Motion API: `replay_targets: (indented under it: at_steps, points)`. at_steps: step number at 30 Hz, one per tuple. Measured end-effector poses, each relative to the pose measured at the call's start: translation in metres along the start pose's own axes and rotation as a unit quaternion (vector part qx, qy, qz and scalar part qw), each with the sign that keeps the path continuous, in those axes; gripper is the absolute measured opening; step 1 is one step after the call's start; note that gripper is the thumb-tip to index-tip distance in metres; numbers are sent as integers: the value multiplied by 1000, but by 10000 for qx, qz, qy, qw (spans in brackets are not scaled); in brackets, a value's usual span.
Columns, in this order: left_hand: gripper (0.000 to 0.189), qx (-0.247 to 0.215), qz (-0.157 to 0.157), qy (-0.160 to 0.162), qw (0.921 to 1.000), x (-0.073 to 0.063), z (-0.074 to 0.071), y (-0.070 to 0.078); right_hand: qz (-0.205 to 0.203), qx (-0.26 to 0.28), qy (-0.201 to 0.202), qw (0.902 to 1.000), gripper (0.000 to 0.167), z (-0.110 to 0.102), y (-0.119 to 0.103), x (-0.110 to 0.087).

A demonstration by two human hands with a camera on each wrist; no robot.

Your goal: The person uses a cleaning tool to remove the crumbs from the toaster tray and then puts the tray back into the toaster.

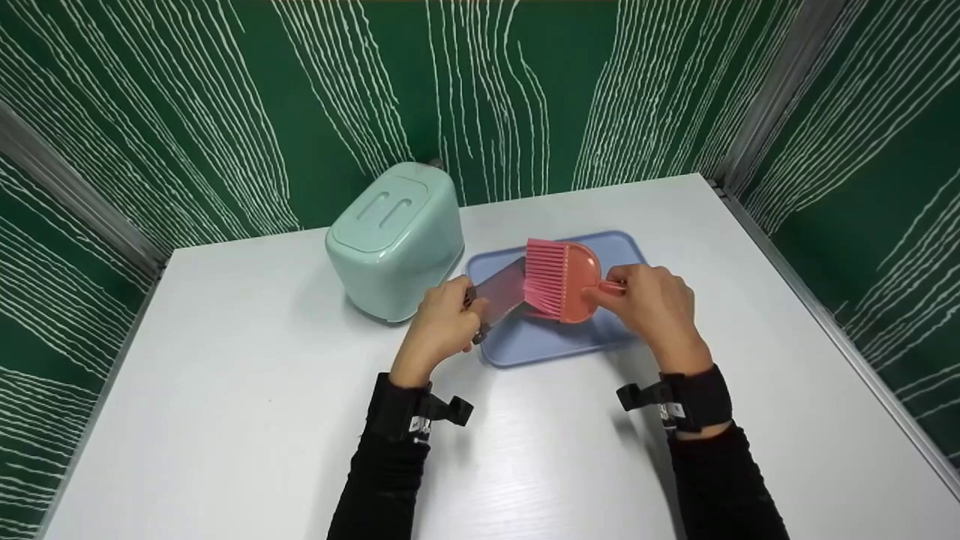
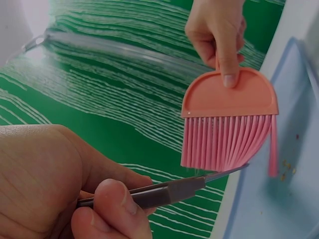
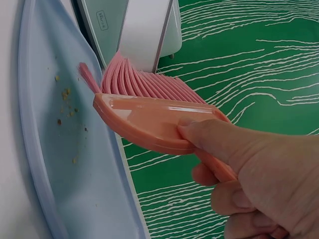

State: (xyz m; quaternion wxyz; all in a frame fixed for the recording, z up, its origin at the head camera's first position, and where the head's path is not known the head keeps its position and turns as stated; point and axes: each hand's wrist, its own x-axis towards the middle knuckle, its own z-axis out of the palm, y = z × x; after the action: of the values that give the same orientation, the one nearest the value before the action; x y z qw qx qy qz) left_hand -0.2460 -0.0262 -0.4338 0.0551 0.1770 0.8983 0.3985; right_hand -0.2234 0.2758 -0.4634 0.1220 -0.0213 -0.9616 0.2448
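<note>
My left hand (image 1: 442, 324) grips the dark end of a flat metal crumb tray (image 1: 504, 288), thumb and fingers pinching it. In the left wrist view the crumb tray (image 2: 174, 190) shows edge-on, and pink bristles bend against its far end. A small hand brush with an orange head (image 1: 579, 283) is held by its handle in my right hand (image 1: 654, 304), thumb pressed on the head. Below both lies a shallow blue tray (image 1: 551, 346) on the white table. Small brown and yellowish crumbs (image 3: 66, 94) are scattered on it.
A mint-green toaster (image 1: 401, 240) stands left of the blue tray, close to the back wall. Green panels (image 1: 510, 112) with white wavy lines enclose the white table (image 1: 247, 390) at the back and sides.
</note>
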Motion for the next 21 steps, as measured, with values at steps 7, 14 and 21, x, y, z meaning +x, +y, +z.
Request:
replay_targets:
  at_steps: [7,14,21]
  points:
    - [15,-10,60,-11,10000,-1,0,1,73,-13,59,10000,40,-1,4,0]
    - [13,76,59,51,9999,-1,2,-1,97,-6,74,9999,38,-3,6,0]
    - [13,307,-29,107,9995,0,3,-1,75,-59,123,9999,39,-4,8,0]
